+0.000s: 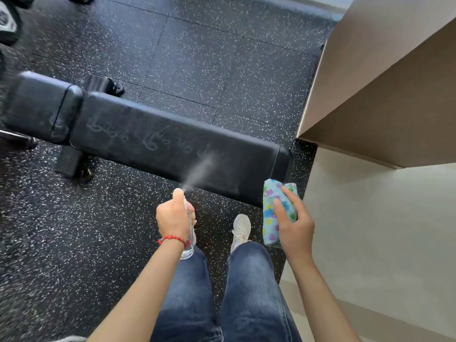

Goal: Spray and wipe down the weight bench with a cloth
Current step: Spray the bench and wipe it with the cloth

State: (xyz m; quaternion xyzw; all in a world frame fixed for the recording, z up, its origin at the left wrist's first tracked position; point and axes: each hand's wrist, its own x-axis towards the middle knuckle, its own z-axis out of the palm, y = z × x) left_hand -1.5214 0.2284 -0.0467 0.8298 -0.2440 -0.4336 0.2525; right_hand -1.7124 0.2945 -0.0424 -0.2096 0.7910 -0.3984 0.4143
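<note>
Our left hand (174,217) grips a spray bottle (188,240), misting the bench (158,139); our right hand (293,227) holds a folded cloth (270,213).

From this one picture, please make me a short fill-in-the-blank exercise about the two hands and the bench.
1. The left hand holds a clear plastic spray ____.
2. The right hand holds a folded light-blue patterned ____.
3. A fine mist flies toward the long black padded ____.
4. A red string bracelet sits on the ____ wrist.

Missing words: bottle; cloth; bench; left
</note>
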